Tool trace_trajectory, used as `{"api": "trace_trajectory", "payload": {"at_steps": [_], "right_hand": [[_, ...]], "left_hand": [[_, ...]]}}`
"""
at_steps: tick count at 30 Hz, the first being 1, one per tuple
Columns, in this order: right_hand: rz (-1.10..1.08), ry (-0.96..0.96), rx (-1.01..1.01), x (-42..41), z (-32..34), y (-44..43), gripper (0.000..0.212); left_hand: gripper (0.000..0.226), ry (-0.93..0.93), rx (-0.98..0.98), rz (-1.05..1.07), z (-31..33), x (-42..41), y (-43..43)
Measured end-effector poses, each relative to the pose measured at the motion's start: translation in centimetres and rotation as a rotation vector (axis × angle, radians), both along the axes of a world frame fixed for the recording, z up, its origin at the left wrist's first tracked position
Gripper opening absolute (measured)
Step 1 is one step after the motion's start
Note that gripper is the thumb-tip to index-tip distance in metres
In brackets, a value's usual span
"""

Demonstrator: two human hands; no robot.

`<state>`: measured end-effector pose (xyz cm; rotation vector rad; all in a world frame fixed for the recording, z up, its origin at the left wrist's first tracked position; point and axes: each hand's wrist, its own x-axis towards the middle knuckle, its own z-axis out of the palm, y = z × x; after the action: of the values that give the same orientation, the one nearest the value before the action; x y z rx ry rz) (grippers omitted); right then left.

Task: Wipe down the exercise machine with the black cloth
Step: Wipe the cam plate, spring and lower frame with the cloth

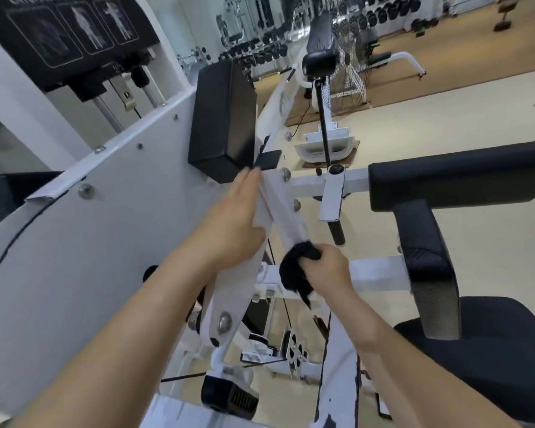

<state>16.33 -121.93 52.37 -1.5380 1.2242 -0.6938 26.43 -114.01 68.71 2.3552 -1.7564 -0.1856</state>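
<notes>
A white exercise machine [112,211] with black pads fills the view. Its white lever arm [283,208] slants from the black end cap at the upper middle down to a pivot bolt low in the centre. My left hand [232,217] lies flat along the left edge of this arm, fingers straight and pointing up toward the cap. My right hand [329,270] grips a bunched black cloth [295,271] and holds it against the arm just below the left hand. A tail of the cloth hangs down.
A black rectangular pad [223,118] sits just above my left hand. A black padded seat and backrest [457,177] stand to the right. The weight stack with a black diagram placard [68,35] is at upper left. Dumbbell racks and a fan [349,57] stand across the beige floor.
</notes>
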Motion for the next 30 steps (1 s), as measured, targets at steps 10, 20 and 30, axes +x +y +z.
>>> {"api": "trace_trajectory", "payload": {"at_steps": [10, 20, 30], "right_hand": [[-0.025, -0.405, -0.149, 2.6, 6.7, 5.8, 0.025], [0.107, -0.467, -0.131, -2.0, 8.3, 14.8, 0.021], [0.152, -0.599, 0.079, -3.1, 7.6, 18.7, 0.025]], "left_hand": [[0.042, 0.479, -0.472, 0.195, -2.5, -1.2, 7.3], [0.043, 0.448, -0.555, 0.068, -4.3, -2.4, 11.1], [0.053, 0.413, -0.574, -0.057, -7.5, -3.0, 17.0]]}}
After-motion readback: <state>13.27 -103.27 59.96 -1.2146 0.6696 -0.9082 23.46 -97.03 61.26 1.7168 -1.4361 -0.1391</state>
